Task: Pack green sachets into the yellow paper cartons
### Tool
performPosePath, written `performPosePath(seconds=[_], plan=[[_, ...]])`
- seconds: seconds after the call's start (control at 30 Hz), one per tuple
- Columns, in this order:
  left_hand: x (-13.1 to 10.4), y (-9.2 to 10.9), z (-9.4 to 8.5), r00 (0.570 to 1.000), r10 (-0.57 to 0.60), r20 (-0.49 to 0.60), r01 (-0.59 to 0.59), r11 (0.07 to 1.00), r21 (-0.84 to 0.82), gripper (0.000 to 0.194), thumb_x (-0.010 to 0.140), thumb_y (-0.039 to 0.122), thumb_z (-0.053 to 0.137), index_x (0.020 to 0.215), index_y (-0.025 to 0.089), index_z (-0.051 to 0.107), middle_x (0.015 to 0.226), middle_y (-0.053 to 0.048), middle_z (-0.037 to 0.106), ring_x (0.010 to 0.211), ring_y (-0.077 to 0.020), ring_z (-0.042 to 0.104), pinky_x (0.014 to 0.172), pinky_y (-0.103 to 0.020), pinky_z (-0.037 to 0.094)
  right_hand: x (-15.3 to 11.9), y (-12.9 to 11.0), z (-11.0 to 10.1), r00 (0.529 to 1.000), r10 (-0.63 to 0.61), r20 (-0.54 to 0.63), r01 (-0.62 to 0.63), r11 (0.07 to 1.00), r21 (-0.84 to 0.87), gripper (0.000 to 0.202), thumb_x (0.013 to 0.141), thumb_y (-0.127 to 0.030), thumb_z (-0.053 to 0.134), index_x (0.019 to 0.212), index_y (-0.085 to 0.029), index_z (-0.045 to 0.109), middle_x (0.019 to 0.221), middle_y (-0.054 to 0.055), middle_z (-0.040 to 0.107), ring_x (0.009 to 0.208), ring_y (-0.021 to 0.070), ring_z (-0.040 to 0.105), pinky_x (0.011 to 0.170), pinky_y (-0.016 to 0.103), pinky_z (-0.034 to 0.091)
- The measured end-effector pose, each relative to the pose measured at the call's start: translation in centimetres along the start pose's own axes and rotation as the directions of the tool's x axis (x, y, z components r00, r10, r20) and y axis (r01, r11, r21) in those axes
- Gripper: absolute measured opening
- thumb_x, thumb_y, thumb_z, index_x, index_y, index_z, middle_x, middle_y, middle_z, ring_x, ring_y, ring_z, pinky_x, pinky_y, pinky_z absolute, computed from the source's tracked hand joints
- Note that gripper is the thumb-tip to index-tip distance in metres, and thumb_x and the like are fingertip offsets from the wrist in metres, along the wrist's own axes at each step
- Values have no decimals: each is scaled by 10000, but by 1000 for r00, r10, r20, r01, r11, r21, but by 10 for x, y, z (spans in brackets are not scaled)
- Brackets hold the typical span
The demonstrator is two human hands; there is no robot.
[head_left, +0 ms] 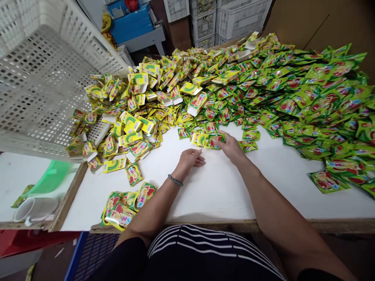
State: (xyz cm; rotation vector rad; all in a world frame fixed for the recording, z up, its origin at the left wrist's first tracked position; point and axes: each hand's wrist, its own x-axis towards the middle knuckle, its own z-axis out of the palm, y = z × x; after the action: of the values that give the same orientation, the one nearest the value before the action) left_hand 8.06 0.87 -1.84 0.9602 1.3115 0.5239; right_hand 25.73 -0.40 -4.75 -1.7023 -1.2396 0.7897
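My right hand (231, 147) pinches a green candy packet (214, 140) at the right end of a yellow box (200, 139), above the white tabletop. Just below the box's left end is my left hand (190, 159), its thumb and fingers drawn together; what it holds, if anything, is too small to make out. A beaded bracelet circles the left wrist. Beyond the hands lies a heap of yellow boxes (131, 123), which meets a large pile of green packets (316, 101) on the right.
A white plastic crate (43, 89) lies tipped at the left, with boxes at its mouth. Several larger packets (120, 214) rest by my left forearm. A white mug (38, 208) and a green scoop-like item (51, 179) are at the far left. Stacked crates (203, 25) stand behind.
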Motion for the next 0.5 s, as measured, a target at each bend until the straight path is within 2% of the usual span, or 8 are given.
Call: performPosePath(seconds=[0.07,0.17,0.3,0.4,0.5], plan=[[3,-2,-3,998,3,-64,-3,1000,-6,362,747,411,750,867,147,534,655,-37,645,554,-140,645,580,-266,526,-2,-5,-1,994,41,100,-37,998,-42,366,761,-371,613,1072,-185,659,950,52,713,888,210,635,744,311,497],[8,-3,-12,983,48,-177,-43,999,33,408,746,415,744,955,159,506,714,-29,646,557,-133,630,586,-274,514,-8,-11,0,963,88,254,-80,996,-40,250,761,-394,606,895,-192,665,795,14,702,753,189,619,644,278,471],[12,-2,-25,965,114,-238,-75,983,167,459,739,553,696,938,156,576,778,-42,642,578,-105,583,562,-232,457,-16,-14,5,934,57,353,-128,975,180,238,711,-419,678,808,-206,635,737,1,696,718,190,612,638,283,480],[10,0,-27,973,134,-188,-109,985,135,499,698,615,697,887,160,615,758,-31,639,603,-104,569,560,-220,434,-22,-21,10,908,9,419,-202,885,419,325,644,-440,749,830,-205,621,758,-1,694,741,193,622,718,317,503],[4,1,-25,993,113,21,-112,992,-51,526,636,601,748,861,144,618,718,-29,645,616,-122,586,594,-245,458,-30,-30,12,831,-91,549,-263,806,530,369,611,-423,783,853,-193,626,817,4,695,777,181,627,793,335,496]])
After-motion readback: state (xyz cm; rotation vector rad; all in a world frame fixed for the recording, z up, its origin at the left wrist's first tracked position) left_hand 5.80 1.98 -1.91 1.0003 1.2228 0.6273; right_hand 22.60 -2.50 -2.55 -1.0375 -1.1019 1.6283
